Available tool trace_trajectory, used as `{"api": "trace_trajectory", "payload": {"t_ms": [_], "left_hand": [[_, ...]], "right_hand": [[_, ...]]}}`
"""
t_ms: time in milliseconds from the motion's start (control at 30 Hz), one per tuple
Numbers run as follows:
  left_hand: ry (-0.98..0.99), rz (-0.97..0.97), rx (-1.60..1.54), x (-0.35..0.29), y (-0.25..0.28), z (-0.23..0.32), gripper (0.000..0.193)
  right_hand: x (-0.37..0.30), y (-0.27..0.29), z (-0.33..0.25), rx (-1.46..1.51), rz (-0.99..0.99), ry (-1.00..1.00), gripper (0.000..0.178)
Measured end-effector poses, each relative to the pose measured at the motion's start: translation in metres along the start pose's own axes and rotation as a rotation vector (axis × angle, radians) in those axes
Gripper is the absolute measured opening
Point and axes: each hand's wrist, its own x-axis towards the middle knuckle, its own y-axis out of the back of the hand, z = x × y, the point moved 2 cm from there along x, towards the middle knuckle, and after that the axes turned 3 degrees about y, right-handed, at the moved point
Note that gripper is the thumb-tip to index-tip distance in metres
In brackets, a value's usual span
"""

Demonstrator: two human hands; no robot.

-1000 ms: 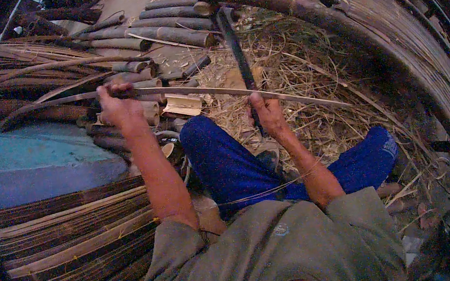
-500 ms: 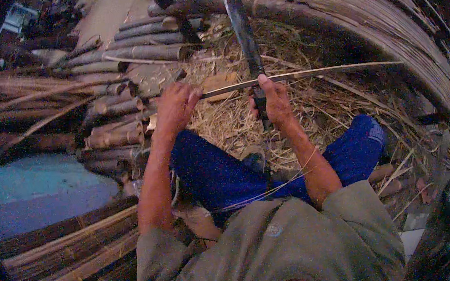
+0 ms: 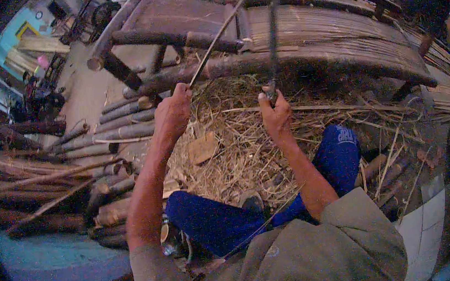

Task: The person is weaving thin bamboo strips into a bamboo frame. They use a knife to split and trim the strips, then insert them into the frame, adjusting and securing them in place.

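- A pile of dry straw and shavings lies on the ground in front of the person's legs in blue trousers.
- Thick bamboo poles lie stacked on the left, near the straw.
- A low frame of dark logs with woven slats stands just past the hands.
- The floor is bare and dusty, and a blue wall shows far off at the upper left.
- The left hand is closed tight, with its fingers wrapped around a thin bamboo strip that slants up and away to the right.
- The right hand is closed around the handle of a long dark knife, whose blade points straight up.
- The strip and the knife are apart.
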Motion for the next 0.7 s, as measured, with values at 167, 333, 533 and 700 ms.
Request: {"api": "trace_trajectory", "payload": {"t_ms": [167,333,533,700], "left_hand": [[-0.112,-0.146,-0.960,0.053,-0.069,-0.054,0.026],[-0.048,-0.229,-0.910,0.029,-0.054,0.012,0.020],[0.251,-0.394,-1.231,-0.015,-0.025,0.034,0.023],[0.317,-0.483,-1.212,-0.056,0.001,0.029,0.033]], "right_hand": [[0.024,-0.012,-0.025,-0.321,-0.267,0.244,0.025],[0.050,-0.002,-0.038,-0.484,-0.487,0.461,0.025],[0.078,-0.007,-0.023,-0.590,-0.479,0.441,0.029],[0.131,0.007,0.041,-0.747,-0.136,0.817,0.034]]}}
